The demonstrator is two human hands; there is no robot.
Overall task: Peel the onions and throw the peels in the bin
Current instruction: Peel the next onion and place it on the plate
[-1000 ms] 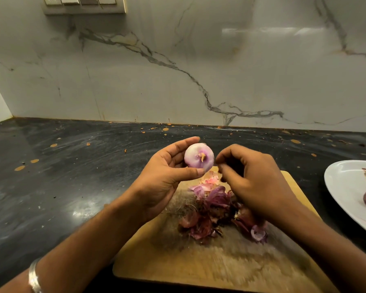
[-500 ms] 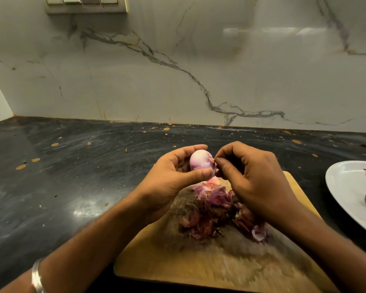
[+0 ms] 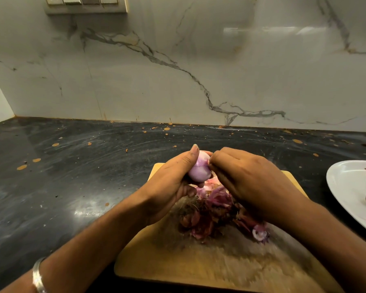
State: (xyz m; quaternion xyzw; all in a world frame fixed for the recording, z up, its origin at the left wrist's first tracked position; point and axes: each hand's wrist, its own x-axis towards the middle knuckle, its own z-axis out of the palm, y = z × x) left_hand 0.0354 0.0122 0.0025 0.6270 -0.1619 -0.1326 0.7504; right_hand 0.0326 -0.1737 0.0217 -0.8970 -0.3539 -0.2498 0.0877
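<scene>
Left hand [image 3: 171,185] grips the onion [image 3: 199,169] above the board [image 3: 199,269], steadying it; right hand [image 3: 247,182] pinches at its top, likely to strip skin; peels [image 3: 211,214] heaped beneath.

Left hand [image 3: 173,176] fingers curled in a grip, right hand [image 3: 247,178] knuckles up, fingertips pinching, hands touching

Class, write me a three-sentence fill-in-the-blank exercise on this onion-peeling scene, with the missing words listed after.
1. The left hand grips a pale purple peeled ____.
2. The heap of dark purple peels lies on the tan wooden ____.
3. The white plate sits on the black countertop to the ____ of the right hand.

Missing words: onion; cutting board; right
</scene>
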